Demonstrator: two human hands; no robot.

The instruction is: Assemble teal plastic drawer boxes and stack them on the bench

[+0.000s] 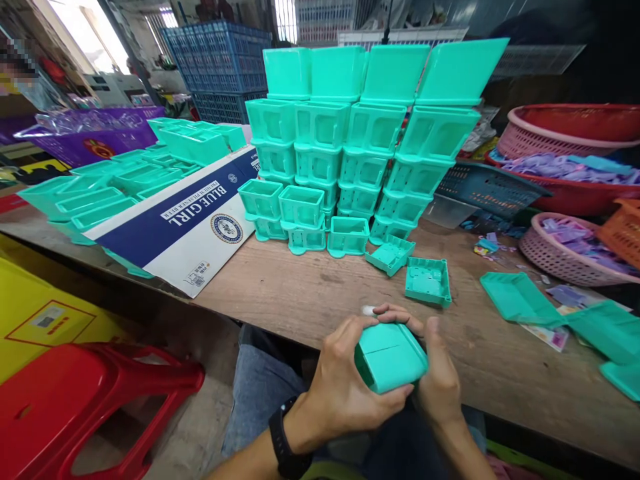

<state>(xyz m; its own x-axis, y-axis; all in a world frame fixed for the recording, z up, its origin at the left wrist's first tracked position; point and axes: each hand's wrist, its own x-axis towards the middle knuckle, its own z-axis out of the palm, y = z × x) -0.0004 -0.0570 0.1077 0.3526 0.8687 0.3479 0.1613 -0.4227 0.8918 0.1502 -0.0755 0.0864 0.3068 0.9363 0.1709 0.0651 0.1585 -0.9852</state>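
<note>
Head view: left hand (345,383) and right hand (443,387) both clamped on a green box (393,360), over the near edge of the surface (240,287).
Carton (193,223): printed "BLUE GIRL PREMIUM PILSENER BEER", beside the stacked green bins (373,130).
Yellow box (75,333): its writing too small to read.
Beyond the hands: two shallow green trays (429,281), then the bins, partly blocking the view behind.

Hidden and cropped items
The green box (395,360) hides part of the right hand (441,383); its far side is out of view. Both forearms (253,460) leave the bottom edge. The left edge cuts the red stool (55,407) and yellow carton (75,327); the right edge, the orange basket (623,230). Fine print on the beer carton (203,243) is illegible.
</note>
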